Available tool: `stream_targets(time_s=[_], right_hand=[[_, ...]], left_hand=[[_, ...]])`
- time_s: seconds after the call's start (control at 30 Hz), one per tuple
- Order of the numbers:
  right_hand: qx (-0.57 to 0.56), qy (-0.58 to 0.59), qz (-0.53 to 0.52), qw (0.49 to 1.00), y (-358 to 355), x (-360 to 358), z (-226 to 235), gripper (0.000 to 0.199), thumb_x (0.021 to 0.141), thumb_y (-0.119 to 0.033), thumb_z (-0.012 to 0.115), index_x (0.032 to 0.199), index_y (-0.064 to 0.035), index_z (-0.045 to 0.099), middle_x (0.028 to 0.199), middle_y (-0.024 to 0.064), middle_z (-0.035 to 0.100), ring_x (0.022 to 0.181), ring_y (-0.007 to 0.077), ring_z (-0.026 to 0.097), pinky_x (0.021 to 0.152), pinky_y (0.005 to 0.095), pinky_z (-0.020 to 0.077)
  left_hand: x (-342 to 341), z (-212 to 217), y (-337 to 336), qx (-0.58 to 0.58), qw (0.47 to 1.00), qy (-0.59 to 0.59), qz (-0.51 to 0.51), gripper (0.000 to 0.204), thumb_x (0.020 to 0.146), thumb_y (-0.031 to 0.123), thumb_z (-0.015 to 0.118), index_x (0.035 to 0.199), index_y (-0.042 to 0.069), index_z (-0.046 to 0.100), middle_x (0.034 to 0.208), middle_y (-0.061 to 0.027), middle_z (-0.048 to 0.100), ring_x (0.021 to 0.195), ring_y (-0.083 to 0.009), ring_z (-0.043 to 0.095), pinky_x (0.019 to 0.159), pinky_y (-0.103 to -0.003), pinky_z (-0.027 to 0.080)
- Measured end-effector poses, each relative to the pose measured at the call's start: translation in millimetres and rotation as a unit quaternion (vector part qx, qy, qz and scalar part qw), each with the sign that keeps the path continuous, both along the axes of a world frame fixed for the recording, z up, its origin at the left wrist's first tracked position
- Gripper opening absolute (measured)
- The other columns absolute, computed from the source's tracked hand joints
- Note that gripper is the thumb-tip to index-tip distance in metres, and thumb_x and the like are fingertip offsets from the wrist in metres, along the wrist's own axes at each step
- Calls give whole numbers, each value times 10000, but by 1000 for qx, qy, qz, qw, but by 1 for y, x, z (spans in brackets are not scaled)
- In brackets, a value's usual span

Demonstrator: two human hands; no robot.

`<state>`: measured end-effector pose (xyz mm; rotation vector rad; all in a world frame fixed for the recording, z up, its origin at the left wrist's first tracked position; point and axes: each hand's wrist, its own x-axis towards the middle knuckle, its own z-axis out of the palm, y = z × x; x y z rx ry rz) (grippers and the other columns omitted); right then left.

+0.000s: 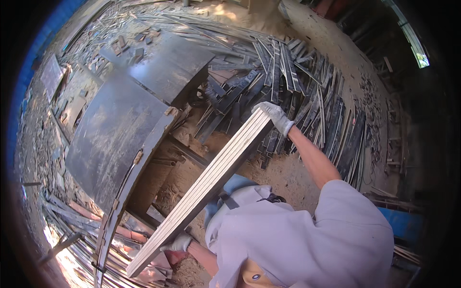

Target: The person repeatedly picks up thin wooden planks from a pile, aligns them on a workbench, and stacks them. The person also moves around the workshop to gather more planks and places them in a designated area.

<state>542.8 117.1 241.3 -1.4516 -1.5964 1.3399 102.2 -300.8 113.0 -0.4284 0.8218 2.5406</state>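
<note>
Both gloved hands, left hand and right hand, are gripping the plywood stack mid-frame, fingers clamped, carrying it edgewise beside the dark table, not yet set down.

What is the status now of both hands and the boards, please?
Left hand gloved, gripping near end of board stack. Right hand gloved, gripping far end. Stack held on edge beside dark table. Offcut strips beyond it.

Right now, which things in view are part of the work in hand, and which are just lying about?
In hand:
- stack of pale boards, seen edge-on
- right hand, gloved, gripping the far end
- left hand, gloved, gripping the near end

Lying about:
- dark work table
- heap of dark strips on the sawdust ground
- more strips and offcuts by the table
</note>
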Motion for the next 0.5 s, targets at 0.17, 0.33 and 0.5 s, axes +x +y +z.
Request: stream_targets(time_s=[0.17,0.33,0.5], right_hand=[[-40,189,-42,980,-98,57,26,724,1096,-602,382,1444,-3,595,1369,107,683,1293,215,637,1155,379,464],[12,277,-149,949,-206,135,28,704,1114,-604,311,1366,-62,682,1381,104,690,1338,197,592,1190,359,396],[50,348,-353,867,-341,262,40,325,1088,-282,594,1043,5,741,1119,160,781,1132,264,737,1034,396,546]], left_hand=[[8,75,24,-29,996,-82,-35,862,812,620,786,1483,118,584,1564,-165,534,1425,-423,472,1223,-709,246],[53,120,79,-57,970,-1,-238,872,827,651,744,1502,129,565,1582,-160,512,1449,-420,438,1230,-704,223],[216,152,145,-53,889,77,-448,883,842,681,703,1522,139,546,1601,-154,491,1474,-418,404,1238,-699,200]])
